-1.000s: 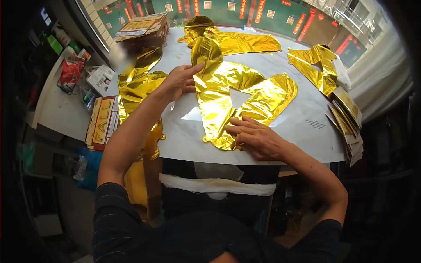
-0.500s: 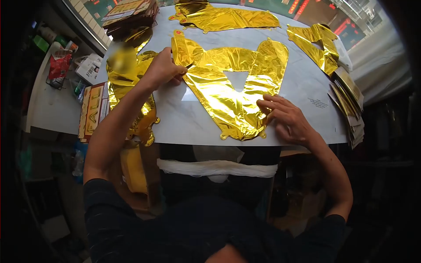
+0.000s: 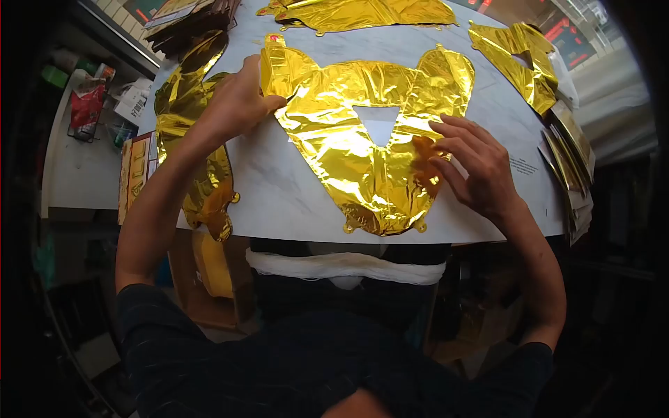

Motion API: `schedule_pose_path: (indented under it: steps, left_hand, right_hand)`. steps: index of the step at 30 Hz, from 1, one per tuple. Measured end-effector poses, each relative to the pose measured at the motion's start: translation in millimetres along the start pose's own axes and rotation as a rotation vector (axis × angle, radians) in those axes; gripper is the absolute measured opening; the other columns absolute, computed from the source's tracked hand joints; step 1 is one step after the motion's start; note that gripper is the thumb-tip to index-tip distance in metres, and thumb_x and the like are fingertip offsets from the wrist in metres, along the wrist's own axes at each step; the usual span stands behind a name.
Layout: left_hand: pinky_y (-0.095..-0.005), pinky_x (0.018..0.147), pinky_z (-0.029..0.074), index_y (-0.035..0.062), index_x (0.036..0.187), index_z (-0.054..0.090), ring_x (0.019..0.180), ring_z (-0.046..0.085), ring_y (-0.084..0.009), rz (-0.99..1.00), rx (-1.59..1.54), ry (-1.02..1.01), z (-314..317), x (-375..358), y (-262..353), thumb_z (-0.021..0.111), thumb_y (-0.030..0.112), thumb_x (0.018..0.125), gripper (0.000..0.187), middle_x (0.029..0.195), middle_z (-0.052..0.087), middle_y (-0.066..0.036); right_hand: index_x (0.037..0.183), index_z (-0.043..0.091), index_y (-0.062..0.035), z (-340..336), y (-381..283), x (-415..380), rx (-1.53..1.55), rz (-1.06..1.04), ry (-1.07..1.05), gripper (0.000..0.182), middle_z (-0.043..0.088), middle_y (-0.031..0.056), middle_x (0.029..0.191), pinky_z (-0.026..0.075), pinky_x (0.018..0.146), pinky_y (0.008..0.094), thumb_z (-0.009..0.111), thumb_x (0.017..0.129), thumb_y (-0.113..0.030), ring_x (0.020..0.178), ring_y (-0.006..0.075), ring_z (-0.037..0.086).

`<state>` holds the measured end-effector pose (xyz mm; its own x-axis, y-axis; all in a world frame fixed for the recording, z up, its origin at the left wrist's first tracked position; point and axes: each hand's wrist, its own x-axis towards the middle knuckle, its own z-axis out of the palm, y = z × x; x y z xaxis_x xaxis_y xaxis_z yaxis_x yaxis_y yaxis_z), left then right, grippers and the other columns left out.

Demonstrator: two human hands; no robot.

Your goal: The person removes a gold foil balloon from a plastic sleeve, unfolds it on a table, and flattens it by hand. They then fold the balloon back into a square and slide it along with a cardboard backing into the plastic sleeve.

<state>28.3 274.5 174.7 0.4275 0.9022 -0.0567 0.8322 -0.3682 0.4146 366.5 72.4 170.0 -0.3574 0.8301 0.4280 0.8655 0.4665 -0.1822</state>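
A flat gold foil balloon [image 3: 327, 129], shaped like a letter A with its narrow end toward me, lies on the white marbled table [image 3: 268, 177]. My left hand [image 3: 240, 101] is closed on its far left leg, with the thumb at the edge; the other fingertips are partly hidden. That leg is creased, and a tab with a red mark sticks out at its tip. Beside the balloon's right side is my right hand [image 3: 481, 164], fingers bent and apart, holding nothing. Its reflection shows in the foil.
More gold foil balloons lie at the left [image 3: 174, 111], the far edge [image 3: 369, 15] and the far right [image 3: 519, 63]. Stacks of printed packets stand at the back left [image 3: 188, 21] and right edge [image 3: 568, 167]. White strings [image 3: 345, 265] hang below the table's near edge.
My right hand has lifted from the balloon's right edge and its fingers have spread. My left hand stays at the left leg. The whole view has shifted slightly.
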Motion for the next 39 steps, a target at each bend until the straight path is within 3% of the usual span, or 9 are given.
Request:
schedule_pose_path:
  steps: [3,9,10,14,15,19,22,32,39]
  left_hand:
    - [-0.0418,0.084,0.054,-0.0001,0.144,0.047,0.099,0.066,-0.0355,0.287,0.363,0.352,-5,6,10,0.082,0.028,0.087,0.072,0.104,0.067,-0.017]
    - [-0.0438,0.087,0.054,-0.0021,0.116,0.063,0.109,0.063,-0.0356,0.590,0.292,0.332,13,81,94,0.080,0.023,0.088,0.041,0.113,0.065,-0.016]
    - [-0.0447,0.091,0.054,-0.0042,0.112,0.062,0.113,0.062,-0.0368,0.627,0.265,0.305,23,100,105,0.079,0.023,0.089,0.039,0.115,0.065,-0.018]
    - [-0.0474,0.099,0.050,-0.0068,0.120,0.062,0.117,0.060,-0.0385,0.850,0.227,0.457,70,183,128,0.077,0.031,0.091,0.049,0.119,0.065,-0.021]
    - [-0.0473,0.099,0.050,-0.0045,0.120,0.062,0.115,0.061,-0.0389,0.837,0.200,0.373,74,198,132,0.075,0.035,0.092,0.050,0.117,0.065,-0.023]
    - [-0.0468,0.096,0.051,-0.0015,0.113,0.067,0.110,0.063,-0.0387,0.751,0.061,0.229,96,230,130,0.071,0.036,0.094,0.042,0.109,0.067,-0.022]
    - [-0.0481,0.085,0.055,0.0003,0.088,0.073,0.095,0.068,-0.0385,0.744,0.152,0.330,109,246,128,0.062,0.027,0.098,0.031,0.093,0.071,-0.019]
    - [-0.0505,0.080,0.055,-0.0001,0.085,0.070,0.090,0.069,-0.0397,0.783,0.201,0.382,102,246,130,0.058,0.011,0.086,0.016,0.092,0.071,-0.020]
    - [-0.0505,0.082,0.055,0.0027,0.092,0.072,0.092,0.069,-0.0388,0.676,0.181,0.359,99,251,150,0.071,0.031,0.090,0.028,0.093,0.070,-0.017]
  right_hand:
    - [0.101,0.069,-0.0054,-9,53,43,-0.148,0.009,0.097,0.018,0.074,0.0084,0.122,0.056,0.097,0.0416,0.078,0.090,-0.016,0.120,0.0295,0.067]
    - [0.131,0.065,-0.0064,15,190,126,-0.358,0.108,-0.013,0.039,0.064,0.0095,0.141,0.052,0.105,0.0432,0.073,0.093,-0.012,0.131,0.0330,0.059]
    - [0.138,0.060,-0.0062,30,230,127,-0.300,-0.025,0.016,0.048,0.059,0.0106,0.148,0.050,0.108,0.0427,0.071,0.091,-0.008,0.135,0.0330,0.055]
    - [0.146,0.054,-0.0038,32,238,158,-0.332,0.106,-0.256,0.058,0.053,0.0134,0.154,0.045,0.115,0.0409,0.068,0.090,-0.007,0.141,0.0330,0.050]
    - [0.148,0.052,-0.0039,36,246,162,-0.322,0.135,-0.307,0.060,0.052,0.0132,0.155,0.043,0.117,0.0406,0.068,0.090,-0.007,0.142,0.0327,0.048]
    - [0.116,0.068,-0.0045,44,256,170,-0.210,0.112,-0.342,0.029,0.073,0.0163,0.119,0.056,0.091,0.0449,0.064,0.088,-0.007,0.109,0.0369,0.068]
    - [0.098,0.069,-0.0032,53,272,169,-0.297,0.013,-0.215,0.014,0.074,0.0160,0.097,0.056,0.077,0.0467,0.062,0.087,-0.005,0.090,0.0387,0.070]
    - [0.105,0.076,-0.0054,54,291,176,-0.229,-0.056,-0.162,0.019,0.071,0.0148,0.093,0.054,0.075,0.0431,0.069,0.088,-0.009,0.087,0.0376,0.069]
    - [0.092,0.078,-0.0047,57,301,183,0.014,0.244,-0.126,0.015,0.074,0.0132,0.086,0.054,0.073,0.0396,0.075,0.082,-0.016,0.075,0.0292,0.069]
